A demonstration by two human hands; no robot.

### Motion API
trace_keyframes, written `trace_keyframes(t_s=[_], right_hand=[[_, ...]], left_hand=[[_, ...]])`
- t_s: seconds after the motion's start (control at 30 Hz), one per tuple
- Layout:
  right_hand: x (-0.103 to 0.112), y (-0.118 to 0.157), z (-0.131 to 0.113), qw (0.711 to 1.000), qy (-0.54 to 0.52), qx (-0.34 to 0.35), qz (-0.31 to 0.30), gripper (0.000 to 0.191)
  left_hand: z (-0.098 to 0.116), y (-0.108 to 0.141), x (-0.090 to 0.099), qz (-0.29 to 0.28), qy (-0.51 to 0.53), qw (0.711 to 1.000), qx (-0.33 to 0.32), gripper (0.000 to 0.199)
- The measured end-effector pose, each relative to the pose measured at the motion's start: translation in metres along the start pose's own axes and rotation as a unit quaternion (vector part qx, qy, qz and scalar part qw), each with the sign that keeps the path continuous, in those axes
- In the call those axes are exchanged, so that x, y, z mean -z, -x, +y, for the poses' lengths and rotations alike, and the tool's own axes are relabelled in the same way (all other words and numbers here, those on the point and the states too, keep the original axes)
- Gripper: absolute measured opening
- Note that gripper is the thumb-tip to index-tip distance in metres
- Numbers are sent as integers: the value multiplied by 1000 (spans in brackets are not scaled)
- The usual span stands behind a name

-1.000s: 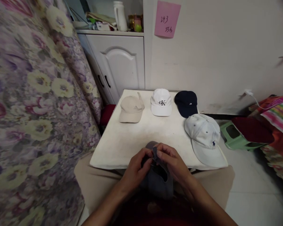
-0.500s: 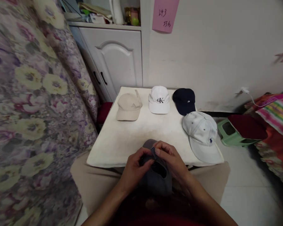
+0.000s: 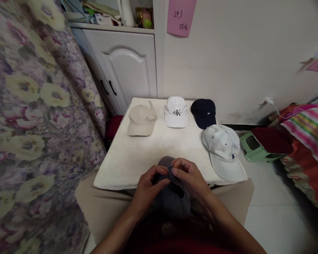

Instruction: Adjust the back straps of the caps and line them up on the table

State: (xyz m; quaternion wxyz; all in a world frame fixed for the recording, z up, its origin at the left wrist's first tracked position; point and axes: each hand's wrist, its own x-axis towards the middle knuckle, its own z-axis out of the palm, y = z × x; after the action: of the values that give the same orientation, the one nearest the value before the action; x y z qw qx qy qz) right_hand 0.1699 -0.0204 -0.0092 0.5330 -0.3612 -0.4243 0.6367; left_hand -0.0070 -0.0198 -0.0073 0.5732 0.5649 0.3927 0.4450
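Note:
A dark grey-blue baseball cap [image 3: 176,204] is held over my lap at the table's near edge, its back opening facing up toward me. My left hand [image 3: 151,185] pinches the cap's strap area between thumb and fingers. My right hand [image 3: 188,176] grips the strap end [image 3: 170,170] from the other side, thumb on top. Part of the brim pokes out beyond my fingers. On the table lie a beige cap [image 3: 141,120], a white cap with "CK" letters [image 3: 176,113], a navy cap [image 3: 204,113] and a pale blue-grey cap [image 3: 222,150].
The caps lie on a cream-covered table [image 3: 116,165]. A floral curtain [image 3: 42,123] hangs at the left, and a white cabinet [image 3: 127,63] stands behind. To the right are a green stool [image 3: 254,144] and a bed with a striped cloth [image 3: 310,123].
The view has shifted slightly, so everything sits a little further left. Both hands stay on the dark cap's strap, with only small finger movement.

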Motion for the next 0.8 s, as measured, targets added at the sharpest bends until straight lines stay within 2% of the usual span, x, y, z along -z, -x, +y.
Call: trace_keyframes(t_s=[0.33,0.57,0.8], right_hand=[[-2,-2,7,998,-52,-17,9,18],[-4,-2,3,1000,11,-9,16,18],[-5,0,-5,997,69,2,-22,24]], left_hand=[[-3,0,-4,38,-33,999,-11,12],[-4,1,-4,53,-68,996,-30,11],[-6,1,-4,59,-150,981,-109,10]])
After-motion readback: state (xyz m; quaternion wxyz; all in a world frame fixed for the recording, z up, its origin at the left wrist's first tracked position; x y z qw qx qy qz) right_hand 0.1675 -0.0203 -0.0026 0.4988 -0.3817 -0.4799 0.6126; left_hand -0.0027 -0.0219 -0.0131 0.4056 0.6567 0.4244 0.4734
